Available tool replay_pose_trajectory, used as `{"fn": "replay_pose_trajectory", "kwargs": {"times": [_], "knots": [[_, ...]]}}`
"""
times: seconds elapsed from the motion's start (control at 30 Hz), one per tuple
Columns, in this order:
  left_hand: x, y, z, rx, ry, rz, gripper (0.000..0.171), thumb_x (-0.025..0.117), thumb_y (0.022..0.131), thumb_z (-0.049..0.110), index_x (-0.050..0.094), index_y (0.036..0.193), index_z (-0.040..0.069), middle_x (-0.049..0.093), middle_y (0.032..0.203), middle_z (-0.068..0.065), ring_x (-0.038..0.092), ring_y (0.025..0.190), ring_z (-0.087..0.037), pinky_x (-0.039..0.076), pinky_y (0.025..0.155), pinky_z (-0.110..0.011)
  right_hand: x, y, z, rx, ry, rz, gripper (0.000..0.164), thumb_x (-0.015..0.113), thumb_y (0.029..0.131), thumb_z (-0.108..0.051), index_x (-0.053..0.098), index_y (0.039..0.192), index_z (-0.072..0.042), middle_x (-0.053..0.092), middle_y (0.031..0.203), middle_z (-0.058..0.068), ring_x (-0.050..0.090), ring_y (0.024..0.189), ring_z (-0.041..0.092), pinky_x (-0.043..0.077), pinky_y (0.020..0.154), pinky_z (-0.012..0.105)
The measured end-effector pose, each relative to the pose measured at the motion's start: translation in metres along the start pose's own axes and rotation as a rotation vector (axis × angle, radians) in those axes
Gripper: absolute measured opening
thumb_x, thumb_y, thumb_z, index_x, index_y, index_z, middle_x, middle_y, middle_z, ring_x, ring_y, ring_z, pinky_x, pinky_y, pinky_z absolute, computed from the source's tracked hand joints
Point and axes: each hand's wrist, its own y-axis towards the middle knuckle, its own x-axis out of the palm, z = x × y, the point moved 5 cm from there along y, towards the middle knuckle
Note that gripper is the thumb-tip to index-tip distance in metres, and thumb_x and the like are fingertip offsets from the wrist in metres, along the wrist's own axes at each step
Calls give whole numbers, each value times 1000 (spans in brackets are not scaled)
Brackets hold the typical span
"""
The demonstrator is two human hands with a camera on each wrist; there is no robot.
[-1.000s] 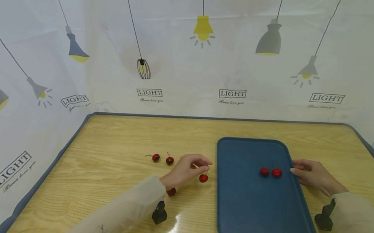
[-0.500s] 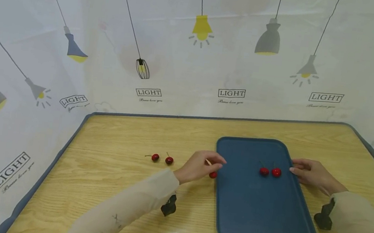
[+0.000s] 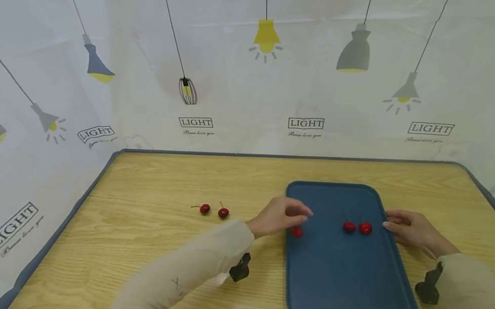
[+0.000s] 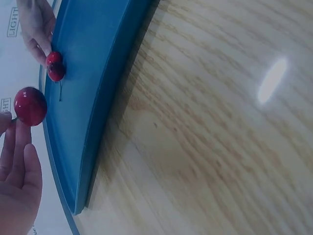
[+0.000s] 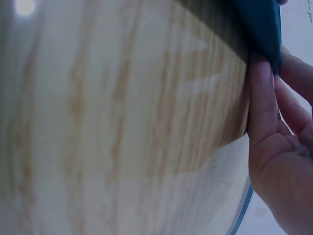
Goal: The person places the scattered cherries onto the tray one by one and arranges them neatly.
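My left hand (image 3: 278, 216) pinches a red cherry (image 4: 30, 106) by its stem, and the fruit hangs just below the fingertips. In the head view it is over the left side of the blue tray (image 3: 347, 283). Two more cherries lie side by side on the tray, a left one (image 3: 349, 227) and a right one (image 3: 365, 228). With thumb and fingers, my right hand (image 5: 283, 156) grips the tray's rim at its right edge. On the table left of the tray rest two dark red cherries, one (image 3: 204, 209) with its stem pointing left, the other (image 3: 223, 213) nearer my left hand.
The wood-grain table (image 3: 150, 245) has a blue-grey border along its edge. Behind and around it hangs a pale cloth (image 3: 237, 82) printed with lamps. Black wrist devices sit under both sleeves, a left one (image 3: 240, 267) and a right one (image 3: 428, 287).
My left hand has carried the cherry rightward from above the table to over the tray. A table cherry near my left wrist is now hidden by the sleeve. My right hand stays put.
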Motion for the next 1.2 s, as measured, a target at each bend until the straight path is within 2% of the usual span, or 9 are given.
{"fn": "replay_pose_trajectory", "kwargs": {"times": [0.17,0.4,0.57,0.9,1.2], "knots": [[7,9,-2,8,26,-6,20,57,87,12,65,103,5,63,99,-3,57,85,-5,44,73,-16,-1,0,2,3,6,-3,64,52,90,-25,24,131,15,42,118,30,55,97,20,48,76,30],[16,23,-4,-28,57,-11,19,58,86,12,65,103,6,64,96,-2,57,80,-5,44,69,-16,-3,-1,3,11,0,6,64,53,90,-25,25,131,14,44,116,29,55,95,18,48,76,30],[23,31,-6,-74,60,-9,19,59,85,12,66,103,6,64,91,-1,57,76,-5,44,65,-15,-3,-1,3,15,3,13,62,53,90,-24,26,131,14,45,114,27,56,94,17,49,76,30],[33,50,-11,-211,12,79,19,64,82,14,67,100,9,64,80,2,55,73,-4,42,63,-17,-3,-1,3,26,-5,16,60,52,90,-23,26,131,14,47,112,25,56,93,17,49,75,30],[39,53,-18,-305,-47,110,19,66,80,11,67,98,9,66,74,-1,59,63,-6,43,61,-18,-1,2,2,42,12,20,62,54,89,-22,27,131,14,47,114,26,56,93,18,49,75,30]]}}
